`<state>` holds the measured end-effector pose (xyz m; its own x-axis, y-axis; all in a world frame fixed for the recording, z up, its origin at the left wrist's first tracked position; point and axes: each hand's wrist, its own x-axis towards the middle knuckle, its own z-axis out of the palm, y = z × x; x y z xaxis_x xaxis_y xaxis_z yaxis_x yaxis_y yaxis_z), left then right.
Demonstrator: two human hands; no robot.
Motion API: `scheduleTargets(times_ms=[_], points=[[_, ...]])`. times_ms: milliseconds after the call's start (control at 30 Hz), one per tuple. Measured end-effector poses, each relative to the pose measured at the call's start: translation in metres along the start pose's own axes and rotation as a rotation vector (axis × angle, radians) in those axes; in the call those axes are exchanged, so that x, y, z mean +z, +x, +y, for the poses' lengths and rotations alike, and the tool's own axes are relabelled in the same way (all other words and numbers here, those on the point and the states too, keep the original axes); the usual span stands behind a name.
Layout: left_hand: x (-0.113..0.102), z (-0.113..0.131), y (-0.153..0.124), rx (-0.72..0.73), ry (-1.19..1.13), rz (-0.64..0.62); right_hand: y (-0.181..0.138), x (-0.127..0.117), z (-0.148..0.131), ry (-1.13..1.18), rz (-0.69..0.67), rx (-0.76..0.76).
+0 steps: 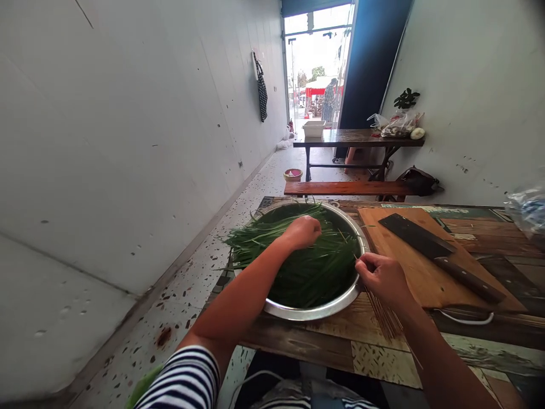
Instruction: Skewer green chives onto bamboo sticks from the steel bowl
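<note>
A wide steel basin (326, 312) stands on the table, heaped with long green garlic chives (315, 272), some hanging over its left rim. My left hand (303, 232) is closed over the far middle of the heap, its fingertips turned away, so what it grips is hidden. At the basin's right rim, my right hand (382, 276) pinches a thin bamboo skewer whose tip points toward the chives. Beneath that hand a bundle of bamboo skewers (385, 318) lies on the table beside the basin.
To the right, a cleaver (415, 236) rests on a wooden cutting board (395, 272). A plastic bag (528, 210) is at the far right. Beyond are a bench (340, 188) and another table (353, 136) bearing a white tub (314, 128). A wall (128, 142) runs along the left.
</note>
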<state>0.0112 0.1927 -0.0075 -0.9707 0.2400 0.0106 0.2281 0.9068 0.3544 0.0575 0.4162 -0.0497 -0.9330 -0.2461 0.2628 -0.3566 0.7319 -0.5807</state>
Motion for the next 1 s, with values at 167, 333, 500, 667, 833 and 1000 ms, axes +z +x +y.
scheduleTargets(times_ms=[167, 333, 500, 667, 833, 1000], points=[[0.001, -0.008, 0.002, -0.098, -0.285, -0.055, -0.001, 0.0, -0.003, 0.003, 0.014, -0.007], [0.01, -0.009, 0.006, -0.136, -0.527, -0.043, -0.001, 0.0, -0.002, 0.008, 0.025, -0.013], [0.018, -0.007, 0.008, -0.071, -0.601, 0.03, -0.001, 0.001, 0.0, 0.025, 0.015, -0.005], [0.024, -0.008, 0.011, -0.108, -0.636, 0.081, -0.002, 0.001, 0.0, 0.02, 0.015, -0.002], [0.025, -0.007, 0.012, -0.101, -0.635, 0.085, -0.002, 0.001, 0.0, 0.024, 0.011, 0.0], [0.024, -0.005, 0.011, -0.105, -0.705, 0.039, -0.001, 0.002, 0.001, 0.027, 0.017, 0.006]])
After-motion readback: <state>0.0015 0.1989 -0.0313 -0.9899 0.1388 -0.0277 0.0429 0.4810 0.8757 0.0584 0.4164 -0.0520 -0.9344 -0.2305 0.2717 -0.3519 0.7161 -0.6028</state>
